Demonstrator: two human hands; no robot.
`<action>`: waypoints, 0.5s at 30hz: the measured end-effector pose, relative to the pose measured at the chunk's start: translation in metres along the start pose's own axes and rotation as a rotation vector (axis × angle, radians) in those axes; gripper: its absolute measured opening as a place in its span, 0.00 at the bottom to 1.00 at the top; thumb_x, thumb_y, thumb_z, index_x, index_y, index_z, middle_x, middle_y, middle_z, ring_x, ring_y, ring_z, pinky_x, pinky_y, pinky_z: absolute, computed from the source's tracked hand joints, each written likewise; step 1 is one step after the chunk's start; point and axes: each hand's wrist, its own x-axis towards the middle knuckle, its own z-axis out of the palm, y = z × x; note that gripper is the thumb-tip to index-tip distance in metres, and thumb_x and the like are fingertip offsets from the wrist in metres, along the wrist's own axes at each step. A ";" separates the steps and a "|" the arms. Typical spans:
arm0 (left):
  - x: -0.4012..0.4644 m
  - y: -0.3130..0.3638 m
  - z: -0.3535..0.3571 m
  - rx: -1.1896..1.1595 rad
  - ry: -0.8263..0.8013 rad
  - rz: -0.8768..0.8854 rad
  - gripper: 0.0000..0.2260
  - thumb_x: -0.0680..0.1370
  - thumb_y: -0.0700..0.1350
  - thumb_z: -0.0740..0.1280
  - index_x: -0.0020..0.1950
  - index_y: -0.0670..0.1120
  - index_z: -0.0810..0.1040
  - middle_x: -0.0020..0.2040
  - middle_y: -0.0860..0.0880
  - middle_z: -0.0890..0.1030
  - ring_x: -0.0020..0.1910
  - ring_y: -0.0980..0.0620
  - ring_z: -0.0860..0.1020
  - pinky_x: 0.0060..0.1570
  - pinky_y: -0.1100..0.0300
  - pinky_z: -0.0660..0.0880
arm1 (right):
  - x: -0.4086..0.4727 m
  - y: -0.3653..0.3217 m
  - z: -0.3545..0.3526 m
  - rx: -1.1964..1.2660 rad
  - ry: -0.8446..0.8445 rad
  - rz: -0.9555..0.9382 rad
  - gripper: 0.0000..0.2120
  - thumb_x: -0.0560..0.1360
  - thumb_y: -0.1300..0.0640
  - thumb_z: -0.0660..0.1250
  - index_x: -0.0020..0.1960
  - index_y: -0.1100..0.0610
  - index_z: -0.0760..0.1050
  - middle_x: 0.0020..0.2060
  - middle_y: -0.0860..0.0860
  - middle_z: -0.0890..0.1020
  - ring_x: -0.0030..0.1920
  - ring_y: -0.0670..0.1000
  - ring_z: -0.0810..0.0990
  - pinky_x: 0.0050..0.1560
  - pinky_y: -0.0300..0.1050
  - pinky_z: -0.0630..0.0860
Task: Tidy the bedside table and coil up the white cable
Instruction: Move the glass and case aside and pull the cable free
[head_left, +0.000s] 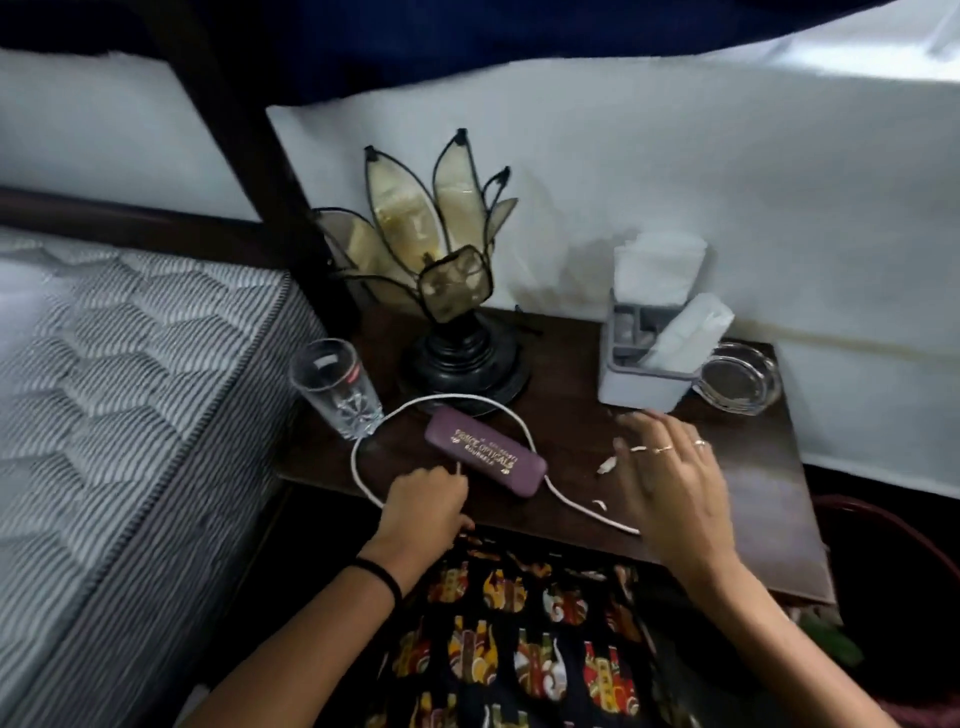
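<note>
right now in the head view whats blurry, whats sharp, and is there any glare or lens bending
Head view: the right hand is motion-smeared at the fingers, the left hand on the white cable is steadier; gold lettering on the purple glasses case partly reads; dim light, with soft highlights on the drinking glass and glass ashtray; wide-angle bending bows the mattress edge.

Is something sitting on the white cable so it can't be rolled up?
Yes. The purple glasses case lies across the white cable, whose loop runs around and under it. The drinking glass stands right by the loop's left side. The left hand already grips the cable; the right hand hovers open.
</note>
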 end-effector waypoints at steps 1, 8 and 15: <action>-0.004 -0.006 0.003 0.005 -0.005 0.036 0.15 0.74 0.54 0.67 0.53 0.44 0.76 0.52 0.43 0.80 0.51 0.41 0.79 0.45 0.52 0.74 | 0.003 -0.017 0.005 0.045 -0.034 -0.038 0.11 0.76 0.55 0.62 0.54 0.58 0.77 0.52 0.54 0.81 0.54 0.54 0.77 0.53 0.48 0.72; -0.026 -0.064 0.037 -0.080 0.076 0.119 0.18 0.80 0.49 0.58 0.70 0.59 0.67 0.69 0.40 0.71 0.66 0.46 0.72 0.61 0.56 0.70 | 0.063 -0.137 0.057 0.225 -0.538 -0.199 0.18 0.78 0.53 0.63 0.66 0.52 0.70 0.63 0.51 0.73 0.62 0.55 0.73 0.58 0.49 0.74; -0.024 -0.063 0.054 -0.258 0.082 0.030 0.21 0.79 0.50 0.60 0.71 0.63 0.61 0.72 0.42 0.67 0.63 0.44 0.73 0.59 0.53 0.72 | 0.109 -0.203 0.131 0.424 -0.706 0.046 0.45 0.67 0.50 0.75 0.76 0.50 0.52 0.68 0.58 0.69 0.66 0.61 0.71 0.64 0.56 0.71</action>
